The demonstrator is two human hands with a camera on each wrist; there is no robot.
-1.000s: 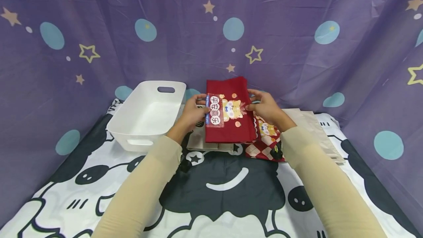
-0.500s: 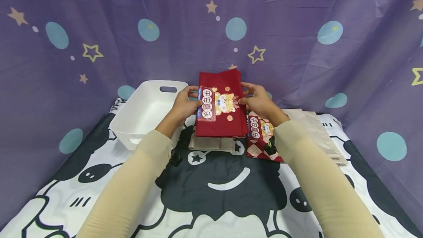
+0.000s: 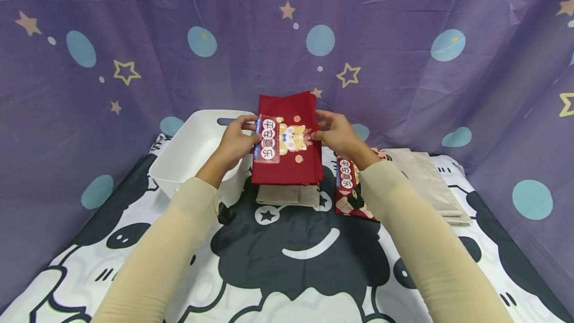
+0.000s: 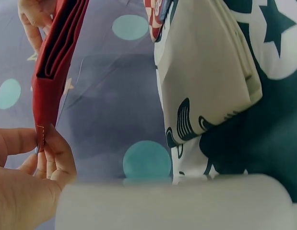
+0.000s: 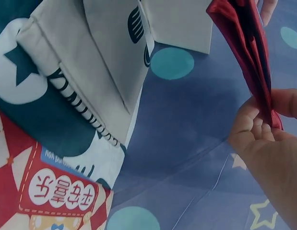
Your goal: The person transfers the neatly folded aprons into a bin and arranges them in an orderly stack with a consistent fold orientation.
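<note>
A folded red cloth with a cartoon cat and a patch of white characters is held up in the head view. My left hand pinches its left edge between thumb and fingers, and my right hand pinches the right edge. Seen edge-on in the left wrist view, the red cloth shows several stacked layers. Below it lies a folded beige cloth with dark print, apart from the red one in both wrist views. The white basket stands left, partly behind my left hand.
On the right lies a red checked folded cloth with a similar patch, partly hidden by my right forearm. Beyond it are flat beige cloths. A purple curtain hangs behind the patterned sheet.
Both hands have carried the red cloth left and slightly up, toward the basket. More of the checked cloth's patch and of the beige cloth beneath has come into view.
</note>
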